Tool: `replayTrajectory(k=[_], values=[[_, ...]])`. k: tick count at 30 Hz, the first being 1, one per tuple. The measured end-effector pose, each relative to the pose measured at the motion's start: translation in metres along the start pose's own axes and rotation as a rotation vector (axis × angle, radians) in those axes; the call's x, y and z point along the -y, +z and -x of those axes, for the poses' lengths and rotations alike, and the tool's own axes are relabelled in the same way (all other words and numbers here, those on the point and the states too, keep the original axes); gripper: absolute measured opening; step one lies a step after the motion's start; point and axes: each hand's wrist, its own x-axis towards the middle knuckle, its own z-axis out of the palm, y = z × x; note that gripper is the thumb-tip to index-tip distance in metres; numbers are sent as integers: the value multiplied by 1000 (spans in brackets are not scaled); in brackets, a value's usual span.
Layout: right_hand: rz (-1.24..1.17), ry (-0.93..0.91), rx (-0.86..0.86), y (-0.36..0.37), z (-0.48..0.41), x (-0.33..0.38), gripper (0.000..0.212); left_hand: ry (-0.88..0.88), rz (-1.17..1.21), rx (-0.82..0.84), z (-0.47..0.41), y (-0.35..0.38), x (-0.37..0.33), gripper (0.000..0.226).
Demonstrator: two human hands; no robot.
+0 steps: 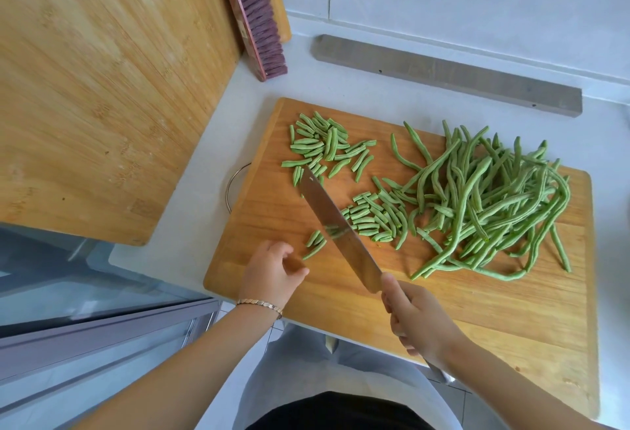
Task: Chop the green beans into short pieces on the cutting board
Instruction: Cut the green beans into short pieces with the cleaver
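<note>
The right hand point(419, 320) grips one broad steel knife point(337, 228) over one rectangular wooden cutting board point(477, 320), with one heap of long green beans point(484, 204) by its right edge, two clusters of short cut pieces point(324, 146) toward its far-left corner and middle, and the left hand point(272, 273) loosely curled, empty, near its left edge.

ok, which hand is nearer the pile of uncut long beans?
Right. The right hand, gripping the knife, is just beside the near tips of the uncut beans; the left hand is farther off, on the other side of the knife.
</note>
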Motion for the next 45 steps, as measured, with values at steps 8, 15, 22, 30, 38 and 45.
replayTrajectory(k=[8,15,22,30,38,45], values=[[136,-18,31,15,6,-3,49,10,38,-68,4,10,-5,19],[-23,14,-79,-2,6,8,48,560,-167,-264,4,19,-11,25],[-202,13,-314,-42,-2,24,46,1043,-591,-23,-39,35,-29,56],[-255,17,-387,-60,5,25,46,941,-693,32,-96,7,-37,74],[-286,1,-415,-73,11,28,50,1101,-402,-117,-100,9,-61,17],[-352,-6,-389,-83,12,33,56,1160,-513,12,-80,59,-117,54]])
